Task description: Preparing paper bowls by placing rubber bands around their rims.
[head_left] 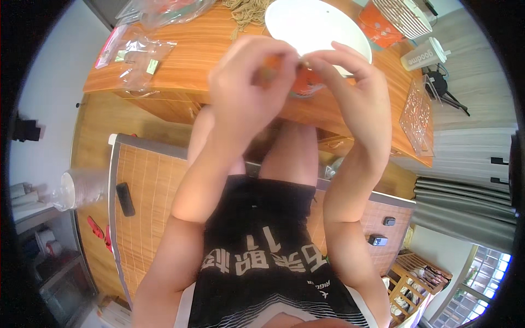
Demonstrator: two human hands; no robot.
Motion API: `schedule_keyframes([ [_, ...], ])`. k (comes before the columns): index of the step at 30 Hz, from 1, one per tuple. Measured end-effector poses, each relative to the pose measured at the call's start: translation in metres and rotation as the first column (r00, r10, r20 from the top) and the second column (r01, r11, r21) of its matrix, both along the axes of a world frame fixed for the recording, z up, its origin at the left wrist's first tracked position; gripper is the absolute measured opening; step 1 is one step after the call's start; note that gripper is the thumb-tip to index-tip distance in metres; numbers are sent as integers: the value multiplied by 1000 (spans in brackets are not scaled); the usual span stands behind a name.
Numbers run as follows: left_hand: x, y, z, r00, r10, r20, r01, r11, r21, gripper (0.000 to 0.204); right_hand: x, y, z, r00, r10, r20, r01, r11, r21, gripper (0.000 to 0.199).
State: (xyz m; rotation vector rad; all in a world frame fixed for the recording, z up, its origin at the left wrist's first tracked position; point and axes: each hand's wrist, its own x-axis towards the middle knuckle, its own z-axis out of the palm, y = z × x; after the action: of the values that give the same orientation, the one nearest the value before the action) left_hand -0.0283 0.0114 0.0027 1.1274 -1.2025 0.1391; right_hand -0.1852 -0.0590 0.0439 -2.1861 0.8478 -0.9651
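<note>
Both my hands are raised close together over the near edge of a wooden table. My left hand is curled around a small orange object, most of which is hidden by my fingers. My right hand pinches the same object from the right with thumb and fingertips. Just behind my hands sits a large white bowl. What exactly the orange thing is cannot be told.
Clear plastic bags lie on the table's left part. A white cup, an orange pouch and a clear plastic box are at the right. I sit on a bamboo mat with a black remote.
</note>
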Motion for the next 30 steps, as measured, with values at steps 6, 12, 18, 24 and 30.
schedule_keyframes([
  [6,13,2,4,953,-187,-238,234,954,188,8,7,8,9,999,-15,-44,8,988,-152,13],
  [12,14,6,15,950,-235,-206,281,930,236,13,11,5,6,1000,-14,-22,7,955,-297,8],
  [18,39,2,24,922,-153,356,77,972,220,22,7,0,-1,1000,-19,15,23,950,-311,8],
  [24,25,10,64,927,-234,292,139,940,311,10,7,3,-2,997,-63,-38,51,968,-248,9],
  [30,24,9,60,971,-241,-11,221,869,443,6,9,3,-4,996,-86,-25,74,952,-297,11],
])
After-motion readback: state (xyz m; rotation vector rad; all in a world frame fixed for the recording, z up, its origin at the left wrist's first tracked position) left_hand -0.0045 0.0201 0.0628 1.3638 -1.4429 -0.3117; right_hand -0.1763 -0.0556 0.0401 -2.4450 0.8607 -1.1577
